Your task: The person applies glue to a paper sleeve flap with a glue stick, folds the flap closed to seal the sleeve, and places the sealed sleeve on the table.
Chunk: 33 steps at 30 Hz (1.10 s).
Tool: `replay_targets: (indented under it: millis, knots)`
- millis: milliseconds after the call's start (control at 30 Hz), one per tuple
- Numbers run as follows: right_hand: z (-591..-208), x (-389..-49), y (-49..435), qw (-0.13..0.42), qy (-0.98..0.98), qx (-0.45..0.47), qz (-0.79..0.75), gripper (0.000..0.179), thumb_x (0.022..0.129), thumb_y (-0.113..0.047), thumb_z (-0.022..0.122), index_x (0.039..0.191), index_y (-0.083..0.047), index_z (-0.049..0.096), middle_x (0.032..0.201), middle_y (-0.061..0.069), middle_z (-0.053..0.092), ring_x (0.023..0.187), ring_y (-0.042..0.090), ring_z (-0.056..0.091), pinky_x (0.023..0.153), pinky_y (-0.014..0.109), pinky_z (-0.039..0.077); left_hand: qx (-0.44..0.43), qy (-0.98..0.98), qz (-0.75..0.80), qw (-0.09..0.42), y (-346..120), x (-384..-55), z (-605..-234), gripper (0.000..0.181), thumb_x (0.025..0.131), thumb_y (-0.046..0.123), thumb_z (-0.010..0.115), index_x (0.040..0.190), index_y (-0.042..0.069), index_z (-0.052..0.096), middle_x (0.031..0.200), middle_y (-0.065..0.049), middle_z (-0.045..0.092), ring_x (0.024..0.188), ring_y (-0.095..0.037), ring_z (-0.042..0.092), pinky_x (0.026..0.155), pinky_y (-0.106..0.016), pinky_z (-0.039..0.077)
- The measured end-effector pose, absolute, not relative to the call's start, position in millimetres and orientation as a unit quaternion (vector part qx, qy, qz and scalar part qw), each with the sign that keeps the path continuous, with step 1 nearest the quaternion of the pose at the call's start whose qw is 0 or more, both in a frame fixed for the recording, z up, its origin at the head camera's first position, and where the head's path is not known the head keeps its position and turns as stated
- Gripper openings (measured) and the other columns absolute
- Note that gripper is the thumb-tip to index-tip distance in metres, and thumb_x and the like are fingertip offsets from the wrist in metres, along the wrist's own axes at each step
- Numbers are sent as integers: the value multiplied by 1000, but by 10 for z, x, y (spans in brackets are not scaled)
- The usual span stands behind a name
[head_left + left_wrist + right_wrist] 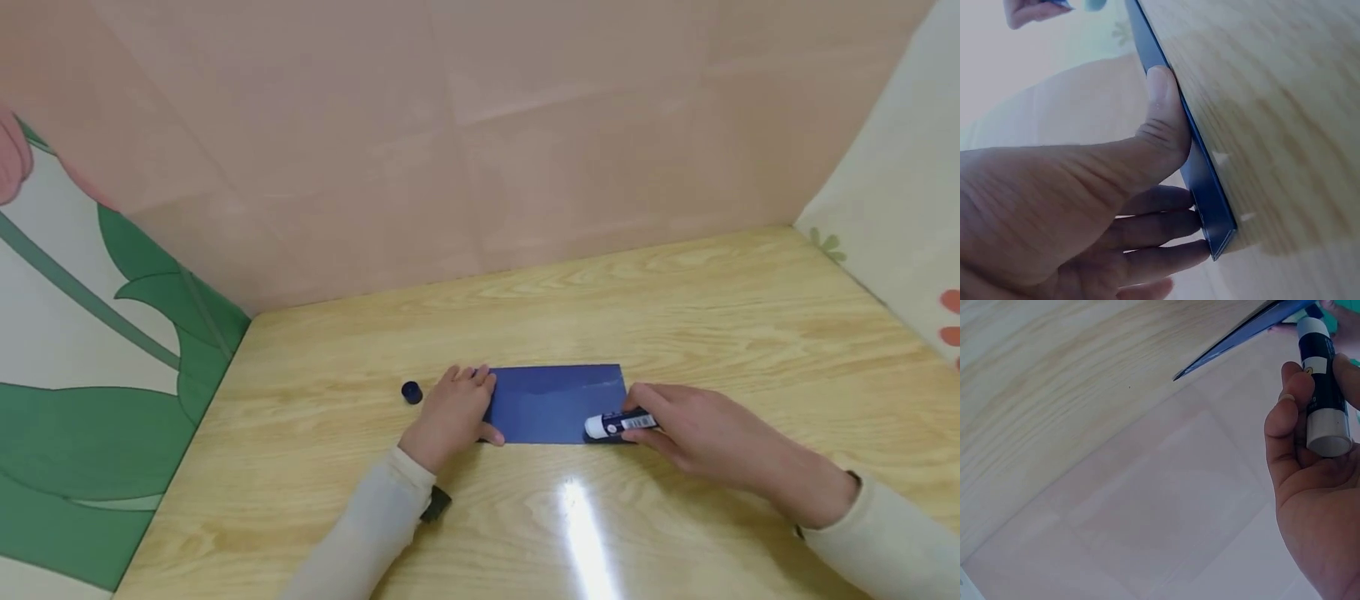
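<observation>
A dark blue rectangle of folded paper (551, 400) lies flat on the table; its layered corner shows in the left wrist view. On its left end rests my left hand (453, 412), fingers spread over the surface and thumb (1161, 106) along the near edge. My right hand (701, 433) grips a glue stick (624, 423) with a dark label and white ends. The glue stick is tilted, its white tip at the paper's near right corner. Thumb and fingers wrap the barrel (1322, 381) in the right wrist view. A dark round cap (412, 392) stands left of my left hand.
The light wood-grain table (337, 350) runs back to a pink covering (465, 167) behind it. A panel with green leaf shapes (75, 450) borders the left side, and a pale patterned panel (892, 192) the right. A small black object (436, 504) shows at the left sleeve.
</observation>
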State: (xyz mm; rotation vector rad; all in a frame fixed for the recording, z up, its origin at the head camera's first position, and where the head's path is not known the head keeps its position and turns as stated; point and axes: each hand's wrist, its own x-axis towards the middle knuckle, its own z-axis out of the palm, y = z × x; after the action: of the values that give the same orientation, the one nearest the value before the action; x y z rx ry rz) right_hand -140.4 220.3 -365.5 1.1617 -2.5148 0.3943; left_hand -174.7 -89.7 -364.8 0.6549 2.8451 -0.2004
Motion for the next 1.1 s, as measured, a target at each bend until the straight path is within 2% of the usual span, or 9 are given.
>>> replay_targets:
  millis: [167, 300, 433, 533, 700, 800, 967, 1100]
  knots:
    - [-3654, -1400, 2203, 166, -889, 403, 139, 28, 84, -26, 79, 100, -22, 56, 81, -17, 62, 68, -9, 47, 55, 20, 45, 225, 964, -106, 92, -853, -1762, -3643, 92, 77, 66, 67, 148, 9, 48, 156, -6, 44, 145, -24, 41, 125, -44, 21]
    - [-3641, -1390, 2201, 158, -892, 400, 138, 29, 85, -25, 79, 101, -22, 56, 80, -17, 62, 67, -9, 46, 55, 19, 45, 283, 952, -73, 90, -854, -1752, -3648, 87, 82, 54, 70, 151, 11, 42, 161, -5, 36, 151, -25, 31, 124, -41, 25]
    - [-3628, -1387, 2191, 152, -894, 400, 137, 29, 85, -25, 79, 101, -22, 56, 82, -16, 64, 68, -9, 48, 56, 19, 46, 321, 936, 20, 142, -896, -1755, -3651, 83, 88, 36, 69, 157, 15, 29, 167, -1, 21, 156, -24, 15, 122, -40, 30]
    - [-3615, -1383, 2182, 139, -899, 394, 134, 28, 86, -26, 79, 101, -22, 56, 84, -15, 65, 69, -8, 50, 57, 20, 48, 316, 930, 52, 181, -926, -1780, -3643, 81, 91, 33, 66, 158, 16, 24, 167, 2, 17, 156, -24, 10, 123, -42, 27]
    - [-3601, -1381, 2178, 131, -902, 388, 134, 28, 85, -26, 79, 101, -23, 56, 84, -16, 65, 69, -7, 50, 58, 20, 48, 319, 929, 28, 186, -922, -1823, -3594, 83, 88, 37, 69, 157, 17, 26, 166, 2, 19, 155, -25, 14, 126, -51, 15]
    - [-3602, -1386, 2174, 137, -899, 394, 136, 30, 84, -25, 80, 100, -22, 56, 85, -17, 64, 69, -8, 50, 58, 20, 48, 314, 932, -8, 180, -887, -1827, -3568, 85, 86, 41, 69, 157, 20, 27, 166, 4, 20, 155, -24, 17, 125, -53, 14]
    - [-3611, -1381, 2174, 129, -900, 393, 135, 29, 84, -26, 80, 101, -22, 56, 86, -18, 64, 69, -8, 49, 57, 19, 47, 325, 927, -92, 162, -820, -1835, -3571, 85, 87, 50, 65, 157, 23, 27, 166, 5, 19, 154, -23, 21, 124, -49, 24]
    - [-3622, -1374, 2180, 116, -904, 388, 138, 28, 86, -27, 79, 102, -23, 56, 85, -19, 63, 69, -8, 48, 56, 19, 45, 345, 924, -100, 135, -793, -1860, -3595, 85, 83, 51, 69, 155, 20, 35, 165, 1, 28, 152, -22, 30, 118, -43, 36]
